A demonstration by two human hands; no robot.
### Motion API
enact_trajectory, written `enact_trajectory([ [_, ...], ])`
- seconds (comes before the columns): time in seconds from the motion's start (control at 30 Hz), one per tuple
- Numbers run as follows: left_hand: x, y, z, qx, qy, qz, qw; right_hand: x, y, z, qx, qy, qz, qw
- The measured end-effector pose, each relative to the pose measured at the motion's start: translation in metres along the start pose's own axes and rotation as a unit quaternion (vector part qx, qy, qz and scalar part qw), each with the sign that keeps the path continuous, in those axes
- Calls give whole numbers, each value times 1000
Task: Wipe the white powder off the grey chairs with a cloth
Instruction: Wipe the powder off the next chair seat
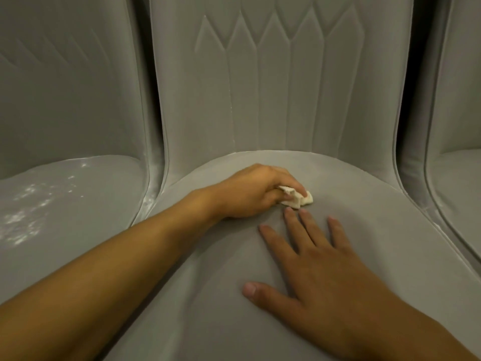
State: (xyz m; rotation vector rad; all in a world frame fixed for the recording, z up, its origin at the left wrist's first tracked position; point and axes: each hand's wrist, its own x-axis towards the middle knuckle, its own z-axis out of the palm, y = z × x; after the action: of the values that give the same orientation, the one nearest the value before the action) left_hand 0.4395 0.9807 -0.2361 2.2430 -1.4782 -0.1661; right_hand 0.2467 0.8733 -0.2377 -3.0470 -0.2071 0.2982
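Left hand (250, 195) curled, right hand (322, 264) flat, splayed.

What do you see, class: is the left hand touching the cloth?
Touching. The head view shows the left hand, its fingers curled round the cloth, holding it against the middle chair's seat.

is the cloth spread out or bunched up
Bunched up: the cloth is a small crumpled wad held in the left hand on the middle chair seat.

Grey middle seat (390, 217) with cloth (382, 201) under left hand (250, 196), flat right hand (320, 261); white powder (23, 220) on left seat (86, 230).
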Motion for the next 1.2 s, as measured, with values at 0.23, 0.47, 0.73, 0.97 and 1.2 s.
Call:
enact_trajectory([
  [0.23, -24, -49, -26, 127, 103, -154, 975, -3, 1, -2, 8, -5, 4, 1000],
  [0.47, -87, -37, -37, 33, 113, -197, 973, -4, 2, -2, 13, 1, -3, 1000],
  [0.73, -134, -10, -32, 44, 41, -45, 997, -4, 0, -4, 2, -10, -2, 1000],
  [0.97, -112, -30, -39, 118, 72, -158, 978, -6, -1, -7, 2, -18, 2, 1000],
  [1.2, -144, -7, -34, 27, 32, -105, 994, -6, -2, -7, 1, -21, 4, 1000],
])
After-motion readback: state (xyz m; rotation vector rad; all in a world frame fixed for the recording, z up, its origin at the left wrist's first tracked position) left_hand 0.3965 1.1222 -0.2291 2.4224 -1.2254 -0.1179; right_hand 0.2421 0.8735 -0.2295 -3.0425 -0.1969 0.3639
